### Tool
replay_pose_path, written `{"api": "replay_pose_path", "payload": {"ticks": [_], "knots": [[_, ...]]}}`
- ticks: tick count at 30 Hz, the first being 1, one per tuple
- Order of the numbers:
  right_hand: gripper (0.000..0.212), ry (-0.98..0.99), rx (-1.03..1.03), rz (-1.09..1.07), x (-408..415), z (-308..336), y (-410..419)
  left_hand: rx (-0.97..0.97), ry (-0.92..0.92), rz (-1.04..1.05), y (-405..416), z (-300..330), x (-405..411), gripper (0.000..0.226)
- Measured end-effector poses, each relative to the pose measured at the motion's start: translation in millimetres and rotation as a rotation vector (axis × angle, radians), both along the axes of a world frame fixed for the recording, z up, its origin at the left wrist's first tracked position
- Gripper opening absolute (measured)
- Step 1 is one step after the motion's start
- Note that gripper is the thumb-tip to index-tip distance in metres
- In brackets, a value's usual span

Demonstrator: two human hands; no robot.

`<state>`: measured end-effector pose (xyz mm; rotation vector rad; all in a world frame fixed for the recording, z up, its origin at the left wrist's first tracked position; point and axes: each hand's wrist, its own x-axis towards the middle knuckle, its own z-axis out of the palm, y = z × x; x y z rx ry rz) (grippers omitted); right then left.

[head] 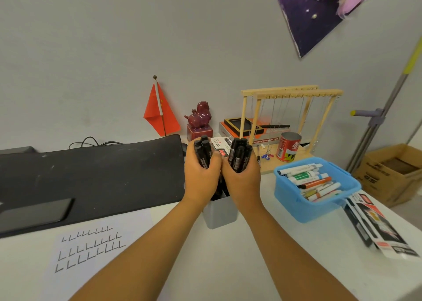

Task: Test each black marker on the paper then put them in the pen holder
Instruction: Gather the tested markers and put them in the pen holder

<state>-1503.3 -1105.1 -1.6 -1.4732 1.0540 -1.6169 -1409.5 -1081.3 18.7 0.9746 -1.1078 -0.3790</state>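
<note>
Fingers of left hand [201,175] and right hand [243,177] each wrapped round bundle of black markers [238,155], smooth plastic cylinders, upright, caps up, above square grey pen holder [220,211]. Paper [96,246] front-left, L-marks.

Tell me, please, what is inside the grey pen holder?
Some black markers stand inside the grey pen holder, just under the left hand and right hand. The hands cover most of the opening, so their number and the bottom cannot be seen.
</note>
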Motion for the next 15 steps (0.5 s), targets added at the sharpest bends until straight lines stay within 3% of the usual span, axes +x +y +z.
{"api": "replay_pose_path", "payload": {"ticks": [5,15], "knots": [[0.048,-0.044,0.0,-0.004,0.6,1.1,2.1,0.028,-0.001,-0.02,-1.6,4.8,-1.9,0.025],[0.053,0.066,0.035,0.024,-3.6,2.0,-1.1,0.043,-0.14,-0.044,2.5,-1.4,-1.7,0.041]]}}
